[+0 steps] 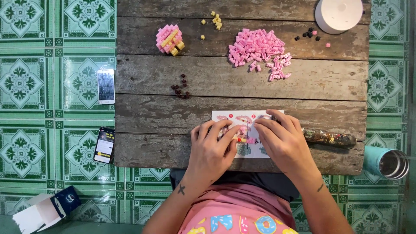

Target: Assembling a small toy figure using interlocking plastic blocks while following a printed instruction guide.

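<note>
Both hands rest on an instruction sheet [248, 116] at six o'clock on the wooden table [216, 78]; the left hand [213, 149] and right hand [281, 141] pinch a small pink-and-yellow brick piece [242, 139] between their fingertips; a pile of loose pink bricks [258, 47] lies at twelve o'clock; a half-built pink and yellow model [169, 40] sits at eleven o'clock; dark brown bricks [181, 86] lie between; two phones [105, 86] rest at nine o'clock on the tiled floor.

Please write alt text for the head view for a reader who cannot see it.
Both hands, left hand and right hand, press small bricks together over an instruction sheet on a wooden table. Beyond lie a pink brick pile and a pink-and-yellow model.
</note>
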